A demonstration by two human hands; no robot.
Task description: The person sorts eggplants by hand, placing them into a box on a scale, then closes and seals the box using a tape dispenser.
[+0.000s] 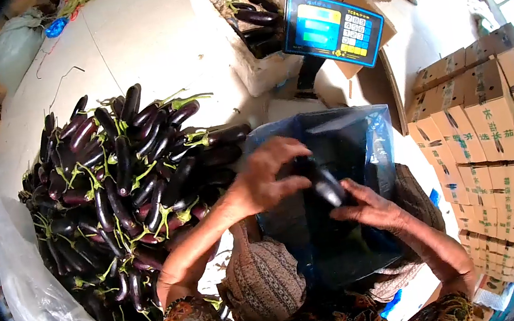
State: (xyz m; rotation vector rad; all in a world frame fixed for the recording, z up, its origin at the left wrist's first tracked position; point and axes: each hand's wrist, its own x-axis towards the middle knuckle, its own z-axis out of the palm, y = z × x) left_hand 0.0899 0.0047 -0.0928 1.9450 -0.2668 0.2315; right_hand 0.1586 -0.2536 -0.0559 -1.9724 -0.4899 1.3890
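A dark eggplant (pixel 327 185) is held over an open box lined with blue plastic (pixel 379 138). My left hand (pixel 275 174) is curled round its upper end, with the thumb and fingers bent towards it. The fingers of my right hand (pixel 367 206) press against its lower end. Inside the liner it is dark, and the contents are hard to make out. To the left lies a large heap of purple-black eggplants (pixel 122 198) with green stems, reaching close to the box.
Behind the box stands a scale display (pixel 334 28), beside a white foam box (pixel 214 30) holding several eggplants. Stacked printed cartons (pixel 481 111) rise at the right. Clear plastic sheeting (pixel 48 298) borders the heap; a bent wire (pixel 62 82) lies beyond it.
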